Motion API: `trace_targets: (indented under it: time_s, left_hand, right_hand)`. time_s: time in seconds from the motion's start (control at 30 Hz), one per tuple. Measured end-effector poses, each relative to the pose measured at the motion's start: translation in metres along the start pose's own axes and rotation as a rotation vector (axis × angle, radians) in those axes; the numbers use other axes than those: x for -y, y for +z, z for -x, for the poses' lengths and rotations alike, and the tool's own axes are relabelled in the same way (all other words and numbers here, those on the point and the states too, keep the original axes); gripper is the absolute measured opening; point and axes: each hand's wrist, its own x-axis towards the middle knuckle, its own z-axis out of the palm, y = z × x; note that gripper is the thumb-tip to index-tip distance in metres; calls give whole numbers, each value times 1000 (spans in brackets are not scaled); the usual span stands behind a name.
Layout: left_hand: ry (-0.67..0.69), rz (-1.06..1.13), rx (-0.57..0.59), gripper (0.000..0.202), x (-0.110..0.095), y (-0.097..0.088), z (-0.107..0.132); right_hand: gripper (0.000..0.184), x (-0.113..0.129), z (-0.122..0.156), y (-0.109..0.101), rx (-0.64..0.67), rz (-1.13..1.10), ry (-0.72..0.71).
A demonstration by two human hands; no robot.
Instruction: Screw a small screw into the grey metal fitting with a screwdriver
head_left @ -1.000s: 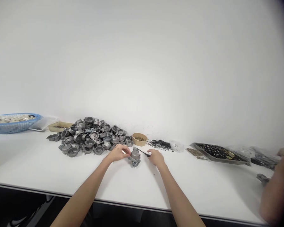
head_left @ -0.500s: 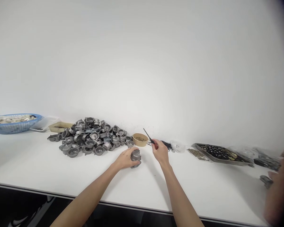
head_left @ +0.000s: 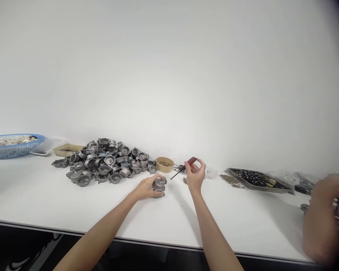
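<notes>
My left hand (head_left: 145, 189) rests on the white table (head_left: 73, 205) and grips a grey cast metal housing (head_left: 159, 185) that stands there. My right hand (head_left: 196, 175) is raised a little to the right of it and holds a small screwdriver (head_left: 183, 167) with a dark red handle, its thin shaft pointing down and left toward the housing. Just behind the housing stands a tan bowl (head_left: 164, 165) of small brass screws.
A large heap of grey housings (head_left: 107, 162) lies at the back left, beyond it a tan tray (head_left: 64, 149) and a blue basket (head_left: 12, 145). Black rubber rings (head_left: 178, 168), a dark tray of parts (head_left: 257, 180) and another person's arm (head_left: 324, 210) are to the right.
My right hand lifted the screwdriver off the housing, swung it up and turned it over, so the tip now points down-left. My left hand kept hold of the housing and shifted slightly left.
</notes>
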Motion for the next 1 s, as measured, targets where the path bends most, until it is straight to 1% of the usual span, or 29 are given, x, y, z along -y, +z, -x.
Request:
trace_targets:
  time_s: [0.07,0.13,0.27,0.37,0.47,0.67,0.87,1.0]
  left_hand:
    - [-4,-10,-8,63,1,0,0]
    - [-7,-18,-15,62,1,-1,0]
    - [-6,-35,-17,63,0,-1,0]
    - [-9,-46,-13,64,0,0,0]
    - [-11,-48,-4,66,-1,0,-1]
    - [-9,-36,5,66,0,0,-1]
    - [-13,-29,13,66,0,0,-1]
    - [-24,-29,15,66,0,1,-1]
  right_hand:
    - [67,9,4,1,-35,-23,-27]
    - [67,18,8,3,-30,-53,-47]
    - [62,27,16,12,68,-123,-84]
    - [57,27,19,18,164,-123,-126]
    - [56,24,21,21,219,-88,-149]
    - [58,22,21,21,244,-18,-131]
    - [57,22,21,22,217,-75,-138]
    - [58,19,21,22,230,-53,-140]
